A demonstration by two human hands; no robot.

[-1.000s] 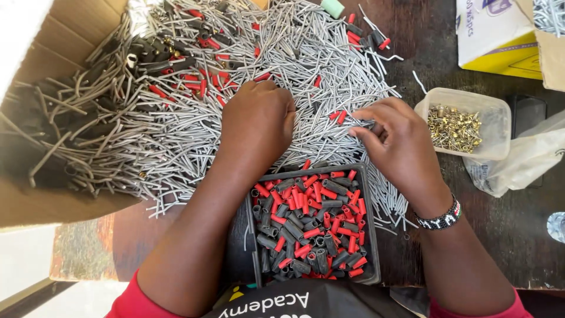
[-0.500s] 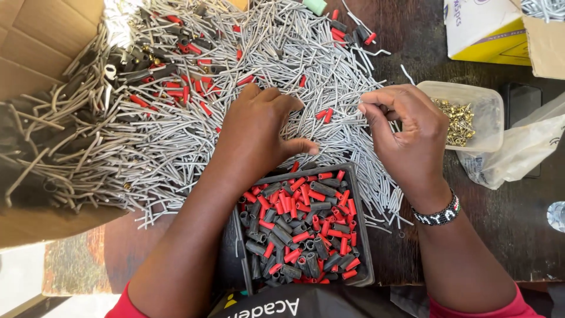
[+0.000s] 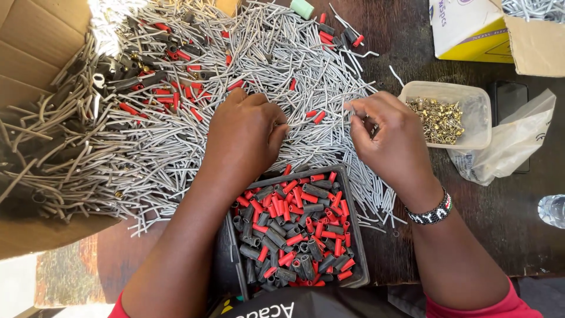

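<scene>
The grey sticks (image 3: 176, 118) lie in a huge heap that covers the left and middle of the dark wooden table (image 3: 424, 53), all the way to its far edge. At the far left a flat piece of brown cardboard (image 3: 29, 53) lies under part of the heap. Small red tubes (image 3: 194, 112) and black tubes (image 3: 126, 79) are mixed in with the sticks there. The left hand (image 3: 247, 138) rests palm down on the heap near the middle of the table, with its fingers curled into the sticks; I cannot tell if it has hold of any. Just below both hands, at the near edge of the table, sits a dark tray (image 3: 360, 247) full of red and black tubes. The right hand (image 3: 388, 138) is just beside the left one, and its thumb and fingers are pinched shut on one thin grey stick. A bead band (image 3: 432, 213) is round that wrist. To the right stands a clear tub (image 3: 477, 126) of little gold pieces, touching a clear bag (image 3: 512, 147). A yellow and white box (image 3: 471, 29) is at the far right corner.
</scene>
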